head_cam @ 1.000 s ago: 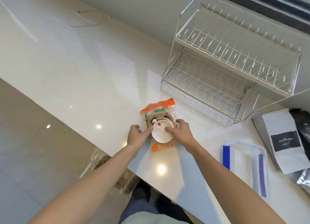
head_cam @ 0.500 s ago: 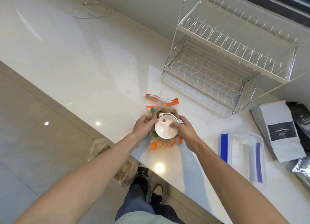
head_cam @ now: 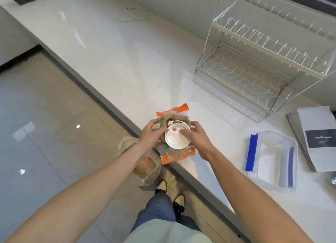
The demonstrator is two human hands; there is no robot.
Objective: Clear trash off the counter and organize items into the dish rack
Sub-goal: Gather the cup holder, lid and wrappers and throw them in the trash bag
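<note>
A bundle of trash sits at the counter's front edge: an orange-trimmed clear plastic bag (head_cam: 177,156), crumpled brown paper (head_cam: 179,118) and a white round lid (head_cam: 175,140) on top. My left hand (head_cam: 151,135) grips the bundle's left side. My right hand (head_cam: 197,136) holds its right side, thumb on the lid. A two-tier wire dish rack (head_cam: 254,64) stands at the back right with nothing in it.
A clear container with blue clips (head_cam: 271,159) lies right of my hands. Grey and white pouches (head_cam: 318,135) lie at the far right. A brown bag (head_cam: 145,167) stands on the floor under the counter edge. A loose cable (head_cam: 134,14) lies at the back.
Both hands have closed tighter around the trash bundle and drawn it nearer the counter's front edge. The camera has swung left, showing more floor.
</note>
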